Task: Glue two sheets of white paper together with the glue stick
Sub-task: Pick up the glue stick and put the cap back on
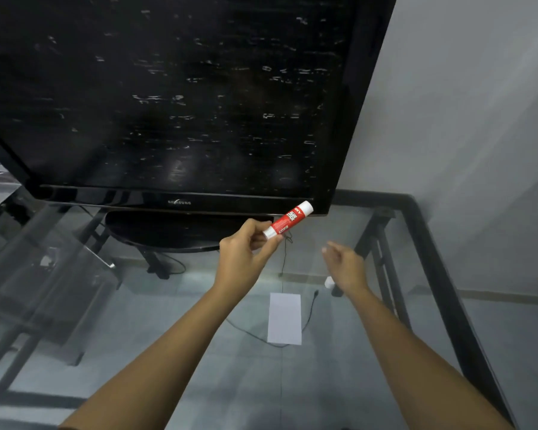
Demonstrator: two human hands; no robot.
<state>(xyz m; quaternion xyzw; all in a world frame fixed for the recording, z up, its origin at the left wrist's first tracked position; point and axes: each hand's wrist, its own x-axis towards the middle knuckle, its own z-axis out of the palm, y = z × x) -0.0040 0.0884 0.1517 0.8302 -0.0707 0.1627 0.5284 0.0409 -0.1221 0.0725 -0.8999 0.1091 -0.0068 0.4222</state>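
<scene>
One glue stick (288,219) in left hand (244,249), right hand (345,265) empty beside it.

Capped red glue stick (288,219) tilted; paper (284,318) lies flat.

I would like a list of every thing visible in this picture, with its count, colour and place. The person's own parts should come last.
Glue stick: one, red with white ends, cap on, held up in front of the television's lower edge.
White paper: one visible piece, white, flat on the glass table, between the two forearms; whether it is one sheet or two stacked, I cannot tell.
Television: one, black, screen off, standing at the back of the table.
Glass table: one, clear top with black frame.
Cable: one, dark, beside the paper on its right; it looks to lie below the glass.
Wall: grey, on the right.
Left hand: holds the glue stick by its lower end.
Right hand: empty, fingers loosely open, apart from the glue stick.
</scene>
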